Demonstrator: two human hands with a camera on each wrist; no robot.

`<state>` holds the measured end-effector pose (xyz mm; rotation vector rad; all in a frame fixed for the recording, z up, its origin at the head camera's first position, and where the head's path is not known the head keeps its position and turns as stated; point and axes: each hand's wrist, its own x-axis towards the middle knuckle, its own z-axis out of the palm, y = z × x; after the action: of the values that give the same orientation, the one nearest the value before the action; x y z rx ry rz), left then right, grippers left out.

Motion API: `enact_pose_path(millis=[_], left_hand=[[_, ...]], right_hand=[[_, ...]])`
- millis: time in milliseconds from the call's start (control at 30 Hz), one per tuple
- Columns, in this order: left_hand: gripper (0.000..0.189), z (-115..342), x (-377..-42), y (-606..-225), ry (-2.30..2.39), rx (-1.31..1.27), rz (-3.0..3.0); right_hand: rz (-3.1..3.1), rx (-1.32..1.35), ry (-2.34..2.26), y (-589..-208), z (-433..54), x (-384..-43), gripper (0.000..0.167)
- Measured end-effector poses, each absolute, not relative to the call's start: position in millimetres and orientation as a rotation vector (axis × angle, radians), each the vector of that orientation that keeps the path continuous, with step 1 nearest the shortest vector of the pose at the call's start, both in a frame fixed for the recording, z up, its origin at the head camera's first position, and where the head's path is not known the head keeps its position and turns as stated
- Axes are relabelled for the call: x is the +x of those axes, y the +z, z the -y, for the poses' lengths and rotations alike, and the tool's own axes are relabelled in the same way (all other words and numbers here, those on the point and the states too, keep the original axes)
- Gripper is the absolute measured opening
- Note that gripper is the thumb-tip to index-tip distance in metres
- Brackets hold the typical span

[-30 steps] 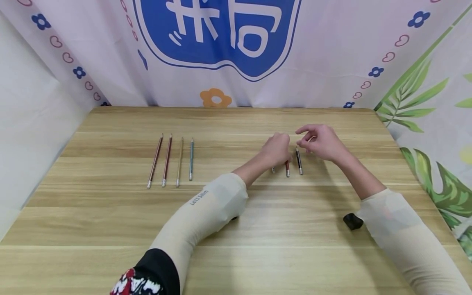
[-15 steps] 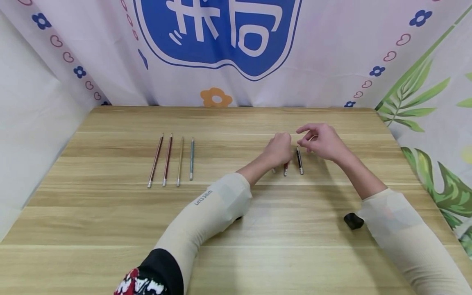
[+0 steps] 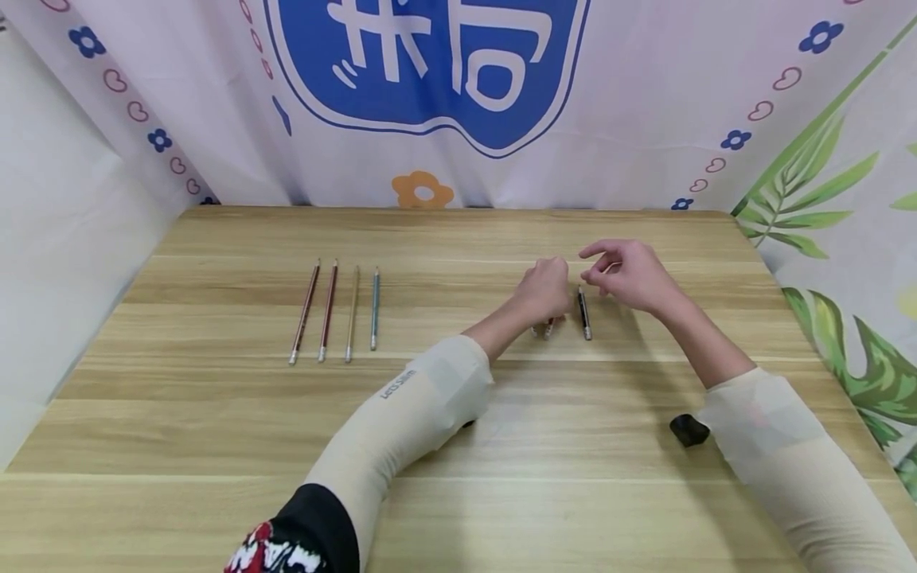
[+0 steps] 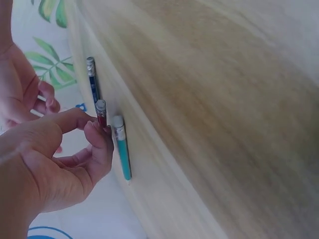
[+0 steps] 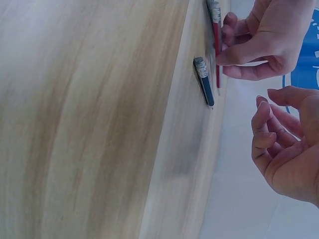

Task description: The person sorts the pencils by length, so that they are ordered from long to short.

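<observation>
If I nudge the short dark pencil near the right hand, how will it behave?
The short dark pencil will probably roll or skid, lying untouched on the smooth-looking tabletop. Its slim, straight shaft suggests it is light and stiff. Its pointed tip might chip.

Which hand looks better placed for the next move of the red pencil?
Probably the left: the left hand pinches the red pencil, while the right hand holds nothing and is nearer the dark pencil.
</observation>
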<state>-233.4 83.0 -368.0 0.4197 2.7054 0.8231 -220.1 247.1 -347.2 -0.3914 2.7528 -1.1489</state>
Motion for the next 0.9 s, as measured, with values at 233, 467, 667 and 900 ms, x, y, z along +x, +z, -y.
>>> enact_pose_path(millis=[233,467,667,900], left_hand=[[0.029,-70.9,-234.9,-353.5,0.95,0.391,-2.631],[0.042,-57.3,-236.2,-346.2,0.884,0.419,-2.687],[0.028,-43.2,-233.3,-342.0,0.874,0.419,-2.733],[0.014,-22.0,-233.7,-341.8,1.042,0.42,-2.702]], right_hand=[[-2.738,-0.394,-1.16,-349.0,-247.9,-219.5,0.033],[-2.718,-0.405,-1.16,-353.9,-244.8,-218.9,0.032],[-2.717,-0.414,-1.145,-356.9,-240.3,-218.5,0.031],[-2.703,-0.416,-1.154,-359.0,-236.7,-218.0,0.031]])
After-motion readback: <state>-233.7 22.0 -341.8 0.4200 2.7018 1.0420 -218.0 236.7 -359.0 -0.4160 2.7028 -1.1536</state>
